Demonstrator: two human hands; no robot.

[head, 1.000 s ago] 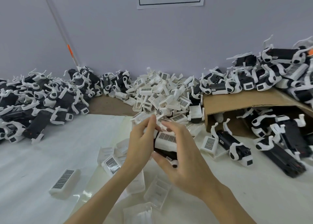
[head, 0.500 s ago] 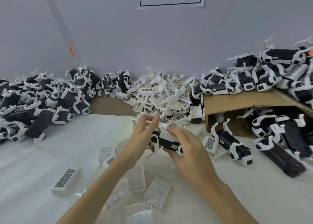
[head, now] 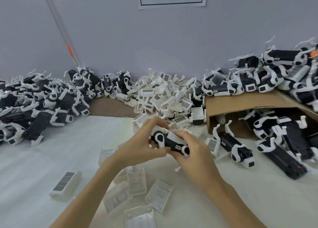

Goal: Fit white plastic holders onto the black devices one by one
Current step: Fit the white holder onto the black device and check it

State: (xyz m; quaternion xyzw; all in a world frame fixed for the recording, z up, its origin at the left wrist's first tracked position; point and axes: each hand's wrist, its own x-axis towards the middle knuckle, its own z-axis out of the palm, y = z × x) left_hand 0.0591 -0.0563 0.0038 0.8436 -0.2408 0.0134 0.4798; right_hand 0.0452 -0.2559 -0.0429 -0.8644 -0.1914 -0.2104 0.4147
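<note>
The left hand (head: 137, 146) comes in from the lower left, wrist bent inward, its thumb and curled fingers pinching the left end of the device (head: 170, 144) near the round white joint. The device, held just above the table (head: 51, 159) in front of the heap of holders (head: 165, 100), looks light and rigid: a hard black body, probably smooth enough to slip if gripped loosely. Its thin white arms seem springy and likely to snap if bent, so the body and its ends are the safer places to hold. A white holder (head: 176, 136) sits against the device's top side; the plastic looks thin and should flex slightly when pressed on. The right hand (head: 194, 152) wraps the device's right end from below, fingers curled over the holder, apparently pressing it on.
</note>
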